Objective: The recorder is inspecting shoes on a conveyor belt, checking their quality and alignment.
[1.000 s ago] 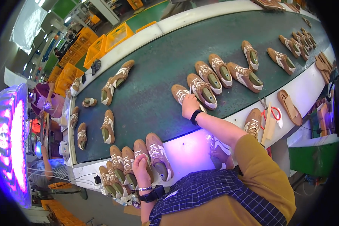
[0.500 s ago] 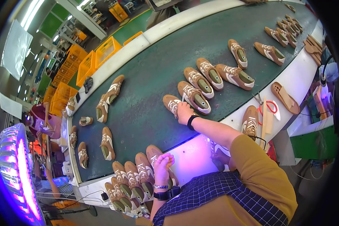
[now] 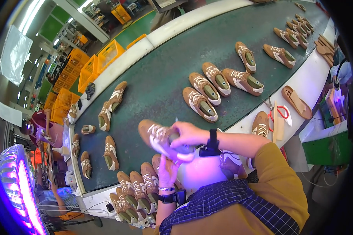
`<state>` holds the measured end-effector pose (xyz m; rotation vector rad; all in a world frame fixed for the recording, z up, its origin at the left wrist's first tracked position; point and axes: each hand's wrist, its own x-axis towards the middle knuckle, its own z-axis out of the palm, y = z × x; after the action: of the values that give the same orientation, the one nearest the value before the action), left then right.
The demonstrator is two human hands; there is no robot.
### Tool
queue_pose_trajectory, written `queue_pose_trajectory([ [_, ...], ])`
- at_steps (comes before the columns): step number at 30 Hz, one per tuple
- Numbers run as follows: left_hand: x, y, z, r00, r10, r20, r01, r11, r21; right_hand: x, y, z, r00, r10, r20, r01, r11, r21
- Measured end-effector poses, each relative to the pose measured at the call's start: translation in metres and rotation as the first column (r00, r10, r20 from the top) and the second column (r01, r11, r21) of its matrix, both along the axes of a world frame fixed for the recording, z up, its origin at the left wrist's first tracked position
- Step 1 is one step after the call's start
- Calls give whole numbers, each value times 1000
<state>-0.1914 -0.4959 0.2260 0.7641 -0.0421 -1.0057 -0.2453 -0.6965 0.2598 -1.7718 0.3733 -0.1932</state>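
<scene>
A brown and white lace-up sneaker (image 3: 156, 134) is held up over the belt's near edge, its toe pointing left and away. My right hand (image 3: 189, 135) is closed on it at the shoe's opening, fingers partly inside the collar. Beneath the heel, my left hand (image 3: 169, 170) meets the same shoe with its fingers curled against it; part of them is hidden behind the sole. Closest to my left hand stands a row of matching sneakers (image 3: 137, 182) on the white ledge. More sneakers (image 3: 200, 103) with green inserts sit on the belt beyond my right hand.
The dark green conveyor belt (image 3: 157, 88) curves past, edged by a white ledge (image 3: 202, 168) lit purple. Red-handled scissors (image 3: 284, 112), a loose sole (image 3: 297, 102) and another sneaker (image 3: 260, 124) lie at right. A glowing purple lamp (image 3: 24, 188) stands left; yellow crates (image 3: 109, 55) line the far side.
My right hand has lifted a sneaker off the belt and brought it left and nearer. My left hand, earlier a loose fist apart from it, now touches its heel.
</scene>
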Motion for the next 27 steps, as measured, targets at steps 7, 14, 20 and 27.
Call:
queue_pose_trajectory([
  [7, -18, 30, 11, 979, 93, -183, -80, 994, 77, -27, -28, -12, 989, -143, 34, 135, 976, 172],
  [14, -5, 44, 1, 942, 83, -325, -61, 995, 78, -100, -77, -33, 894, -449, 11, 420, 844, 335],
  [20, 2, 21, -17, 984, 13, -177, -24, 998, -59, -163, -30, -41, 877, -473, -90, 477, 878, 31],
  [27, -2, 13, -20, 944, 68, -322, -90, 994, -55, -202, 33, -69, 833, -502, -235, 426, 851, -308],
])
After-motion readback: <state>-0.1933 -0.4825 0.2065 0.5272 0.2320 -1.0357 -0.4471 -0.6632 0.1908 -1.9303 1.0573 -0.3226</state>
